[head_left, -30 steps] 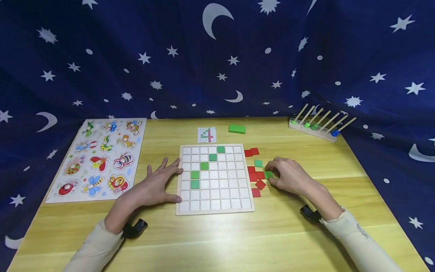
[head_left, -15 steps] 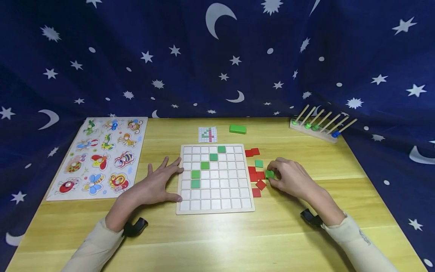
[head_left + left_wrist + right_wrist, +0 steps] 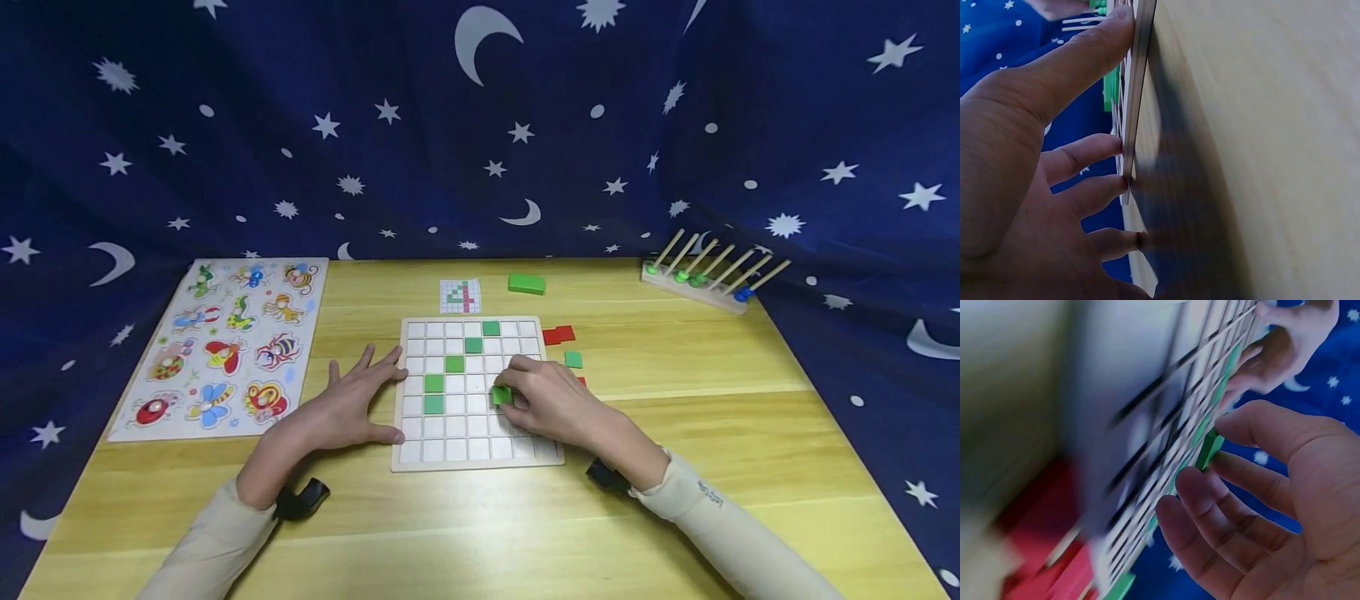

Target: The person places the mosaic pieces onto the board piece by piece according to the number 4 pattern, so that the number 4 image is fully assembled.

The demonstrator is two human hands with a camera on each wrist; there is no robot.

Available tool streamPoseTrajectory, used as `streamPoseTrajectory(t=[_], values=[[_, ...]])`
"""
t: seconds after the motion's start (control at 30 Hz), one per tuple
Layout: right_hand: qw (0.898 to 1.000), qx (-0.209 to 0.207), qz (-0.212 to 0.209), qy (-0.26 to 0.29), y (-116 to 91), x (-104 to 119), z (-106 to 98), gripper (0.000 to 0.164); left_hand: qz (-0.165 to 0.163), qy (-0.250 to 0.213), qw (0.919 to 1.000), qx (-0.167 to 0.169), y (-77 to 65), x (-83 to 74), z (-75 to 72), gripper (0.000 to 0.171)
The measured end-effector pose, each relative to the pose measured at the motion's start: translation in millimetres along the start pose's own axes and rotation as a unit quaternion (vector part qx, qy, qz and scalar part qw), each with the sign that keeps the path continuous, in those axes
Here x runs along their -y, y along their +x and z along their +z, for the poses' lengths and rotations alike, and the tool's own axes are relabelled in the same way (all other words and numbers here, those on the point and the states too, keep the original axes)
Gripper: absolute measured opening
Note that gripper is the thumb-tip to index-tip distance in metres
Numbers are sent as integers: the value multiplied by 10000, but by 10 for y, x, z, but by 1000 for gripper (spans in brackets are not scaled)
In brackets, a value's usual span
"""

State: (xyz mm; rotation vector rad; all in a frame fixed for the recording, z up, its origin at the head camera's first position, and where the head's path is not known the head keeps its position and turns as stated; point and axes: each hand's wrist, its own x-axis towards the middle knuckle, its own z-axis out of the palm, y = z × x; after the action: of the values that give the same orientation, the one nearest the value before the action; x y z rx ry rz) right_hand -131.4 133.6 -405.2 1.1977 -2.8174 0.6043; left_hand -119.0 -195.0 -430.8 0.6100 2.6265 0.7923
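A wooden grid board [image 3: 471,451] with white squares lies on the table, a slanting line of green tiles [image 3: 454,364] set in its cells. Over the right half of the board, my right hand [image 3: 551,398] pinches a green square tile [image 3: 501,396] between thumb and fingers; the right wrist view shows the same tile [image 3: 1210,450] tilted. My left hand [image 3: 341,410] rests against the board's left edge with fingers spread, and in the left wrist view its thumb [image 3: 1094,47] touches the rim. Red tiles [image 3: 558,335] lie beside the board, some hidden behind the right hand.
One loose green tile [image 3: 573,359] lies right of the board. Behind stand a small pattern card [image 3: 460,297] and a green block [image 3: 527,284]. An insect puzzle board [image 3: 183,424] lies at left, a peg rack [image 3: 693,289] at back right. A starry cloth [image 3: 420,167] hangs behind.
My right hand has picked up the green tile from beside the red ones and carried it left over the board. My left hand stays at the board's edge.
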Motion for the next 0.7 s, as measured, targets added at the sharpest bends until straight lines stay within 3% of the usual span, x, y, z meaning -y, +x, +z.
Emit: streamPoseTrajectory(t=[0.37, 0.6, 0.7], values=[[9970, 736, -243, 79, 408, 287, 228, 15, 8, 26, 10000, 21, 22, 10, -8, 84], [9957, 891, -156, 205, 491, 299, 204, 12, -31, 13, 10000, 30, 23, 15, -14, 85], [9963, 773, -24, 372, 445, 236, 164, 16, -16, -27, 10000, 37, 25, 7, 3, 84]])
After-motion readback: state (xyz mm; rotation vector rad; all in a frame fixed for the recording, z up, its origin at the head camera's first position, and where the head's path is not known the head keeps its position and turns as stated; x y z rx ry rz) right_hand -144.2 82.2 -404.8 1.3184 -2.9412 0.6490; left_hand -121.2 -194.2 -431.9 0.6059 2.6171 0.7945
